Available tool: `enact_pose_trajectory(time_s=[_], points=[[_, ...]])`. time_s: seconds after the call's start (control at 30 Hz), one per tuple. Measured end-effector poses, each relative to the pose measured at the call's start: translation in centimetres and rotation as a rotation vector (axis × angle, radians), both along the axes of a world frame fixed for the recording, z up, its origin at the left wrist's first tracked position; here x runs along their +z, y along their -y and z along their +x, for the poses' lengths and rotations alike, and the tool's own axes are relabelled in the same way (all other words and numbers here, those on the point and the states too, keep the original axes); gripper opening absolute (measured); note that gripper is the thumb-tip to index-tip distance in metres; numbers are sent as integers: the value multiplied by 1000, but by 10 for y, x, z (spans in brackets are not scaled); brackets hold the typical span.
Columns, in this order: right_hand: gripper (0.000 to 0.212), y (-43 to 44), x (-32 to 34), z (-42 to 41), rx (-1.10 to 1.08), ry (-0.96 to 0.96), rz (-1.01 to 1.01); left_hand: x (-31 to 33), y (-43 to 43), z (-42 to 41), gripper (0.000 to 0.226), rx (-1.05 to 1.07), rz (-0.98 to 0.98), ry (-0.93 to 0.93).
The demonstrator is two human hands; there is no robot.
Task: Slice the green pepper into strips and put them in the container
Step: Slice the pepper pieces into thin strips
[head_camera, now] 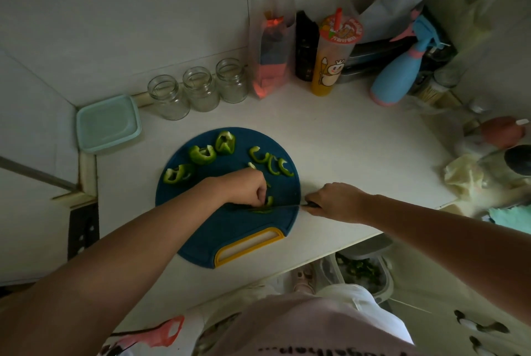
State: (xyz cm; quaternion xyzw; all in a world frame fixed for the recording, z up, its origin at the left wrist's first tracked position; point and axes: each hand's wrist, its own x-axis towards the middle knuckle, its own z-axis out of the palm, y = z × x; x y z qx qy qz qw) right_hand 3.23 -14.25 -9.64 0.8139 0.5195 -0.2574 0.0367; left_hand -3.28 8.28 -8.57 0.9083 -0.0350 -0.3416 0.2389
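One pepper piece (pixel 261 210) lies under the knife (pixel 283 206) gripped by the right hand (pixel 336 202). The left hand (pixel 244 186) pins it just beyond, fingers (pixel 263 192) curled.

The cutting board (pixel 230 229) is deep blue with a yellow handle (pixel 219 253), and the pepper pieces (pixel 202 154) on it are bright green with paler insides. The container (pixel 107 124) has a pale mint lid, the counter (pixel 359 154) is off-white and the knife (pixel 310 205) has a dark handle. The cup (pixel 330 68) is orange and printed with a cartoon figure (its straw (pixel 337 18) is red), while the spray bottle (pixel 393 80) is light blue with pink trim.
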Motion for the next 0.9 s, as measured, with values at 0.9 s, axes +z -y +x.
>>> enact_pose_trajectory(time_s=[0.9], points=[[36,20,7,12,-65,-249,174,-3,-32,-15,20,315,-15,332]])
